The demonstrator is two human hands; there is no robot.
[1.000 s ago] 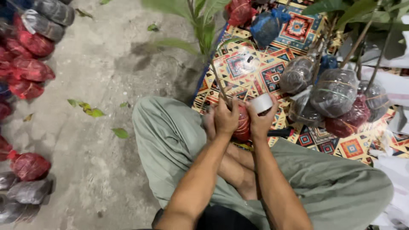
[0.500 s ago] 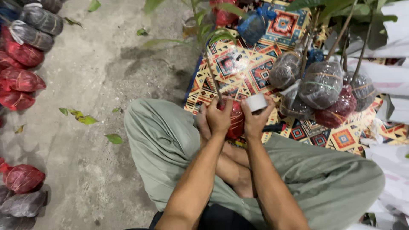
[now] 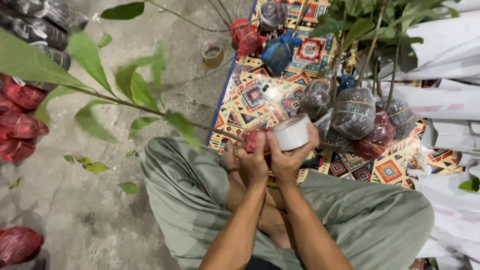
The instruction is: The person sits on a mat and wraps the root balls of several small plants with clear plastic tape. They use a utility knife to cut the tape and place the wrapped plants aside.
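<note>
Both hands busy: left hand [image 3: 251, 161] grips red-wrapped root ball [image 3: 254, 139], right hand [image 3: 290, 159] tape roll [image 3: 292, 132].

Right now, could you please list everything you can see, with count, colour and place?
tape roll: one, white, in the right hand
wrapped root ball: one, red, in the left hand
sapling stem: one, green leaves, running left from the red ball
patterned mat: one, multicolour, ahead of the knees
bundled root balls: several, dark and red wraps, on the mat at right
blue wrapped ball: one, blue, top of the mat
spare tape roll: one, brownish, on the concrete by the mat
wrapped bundles: a row, red and grey, left edge
white sheets: several, white, right edge
left hand: grip closed on the red ball
right hand: grip closed on the tape roll
</note>
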